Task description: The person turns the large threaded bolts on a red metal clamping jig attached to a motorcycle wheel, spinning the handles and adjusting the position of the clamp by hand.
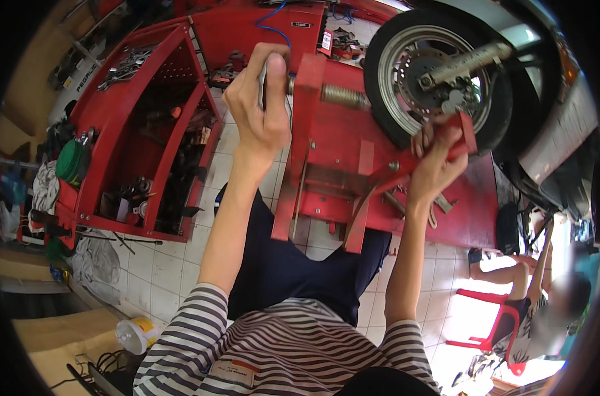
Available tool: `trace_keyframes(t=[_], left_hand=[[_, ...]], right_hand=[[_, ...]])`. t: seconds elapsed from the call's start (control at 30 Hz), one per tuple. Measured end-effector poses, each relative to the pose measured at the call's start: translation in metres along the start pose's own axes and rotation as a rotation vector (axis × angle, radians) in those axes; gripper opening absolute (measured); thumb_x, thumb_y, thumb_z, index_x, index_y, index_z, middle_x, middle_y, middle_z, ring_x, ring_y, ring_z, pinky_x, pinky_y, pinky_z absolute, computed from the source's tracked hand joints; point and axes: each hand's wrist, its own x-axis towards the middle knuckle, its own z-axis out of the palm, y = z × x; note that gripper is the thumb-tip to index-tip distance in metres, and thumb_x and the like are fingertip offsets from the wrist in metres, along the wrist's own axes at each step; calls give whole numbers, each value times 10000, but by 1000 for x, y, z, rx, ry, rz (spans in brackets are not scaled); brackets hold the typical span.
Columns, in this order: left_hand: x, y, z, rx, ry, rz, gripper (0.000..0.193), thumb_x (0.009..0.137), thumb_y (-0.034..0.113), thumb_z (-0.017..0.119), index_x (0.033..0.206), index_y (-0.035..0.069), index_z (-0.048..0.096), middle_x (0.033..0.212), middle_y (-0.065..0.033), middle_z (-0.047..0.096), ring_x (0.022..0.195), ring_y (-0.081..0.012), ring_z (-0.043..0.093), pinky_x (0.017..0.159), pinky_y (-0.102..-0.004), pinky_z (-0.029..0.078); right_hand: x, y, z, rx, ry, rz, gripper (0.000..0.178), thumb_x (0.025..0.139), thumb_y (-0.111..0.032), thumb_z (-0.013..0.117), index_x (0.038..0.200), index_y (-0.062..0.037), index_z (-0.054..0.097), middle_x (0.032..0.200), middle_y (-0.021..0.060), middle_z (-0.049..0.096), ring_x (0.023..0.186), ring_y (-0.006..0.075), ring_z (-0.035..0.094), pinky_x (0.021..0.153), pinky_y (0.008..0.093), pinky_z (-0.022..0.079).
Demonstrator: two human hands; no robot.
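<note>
My left hand (257, 99) is closed round a metal handle at the end of a threaded screw (343, 96). That screw passes through a red upright plate (306, 125) of a wheel clamp on a red lift platform (471, 191). My right hand (435, 165) is wrapped round the red clamp jaw (467, 135) on the opposite side, close to the tyre. Just beyond it stands a motorcycle front wheel (392, 66) with a brake disc and a fork leg (468, 66). My fingers hide most of the handle.
A red tool cart (122, 138) with wrenches on top stands at the left. Loose metal tools (438, 204) lie on the platform beside my right forearm. A white bucket (138, 333) is at lower left. Another person sits on a red chair (495, 320) at right.
</note>
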Motion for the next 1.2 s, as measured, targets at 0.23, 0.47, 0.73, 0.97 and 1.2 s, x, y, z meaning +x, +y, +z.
trace_keyframes(t=[0.23,0.47,0.73,0.97,1.2], left_hand=[[-6,-2,6,-59,149,-3,351,952,279,469,878,-42,588,691,-91,564,603,-115,511,549,-255,378],[-4,-9,-17,-67,-215,-103,636,945,647,354,716,55,398,656,-126,540,531,-223,494,548,-368,417],[-13,-7,-17,-90,-222,-97,631,957,634,326,810,34,456,726,-171,597,537,-266,550,498,-390,447],[24,49,-37,91,-501,-578,338,1005,331,431,1091,30,560,1005,-154,668,850,-327,672,697,-374,536],[120,97,-51,200,-932,-1007,354,978,215,501,1313,100,482,1269,-127,538,1084,-319,587,817,-384,499]], right_hand=[[2,9,-12,256,48,43,353,875,-259,649,969,25,462,678,62,424,533,98,394,450,216,327],[2,-8,-4,-69,11,109,574,788,-559,715,855,-69,424,647,21,407,485,104,377,383,212,317],[-2,-10,-1,-443,-22,120,545,875,-612,562,873,-89,409,633,29,445,511,155,458,532,292,424],[4,-39,2,-410,-115,257,259,985,-242,525,1058,-1,467,845,140,619,870,298,634,826,418,494],[65,-127,21,-887,-375,571,370,843,-179,715,1157,-39,578,1104,140,659,1029,328,614,914,415,451]])
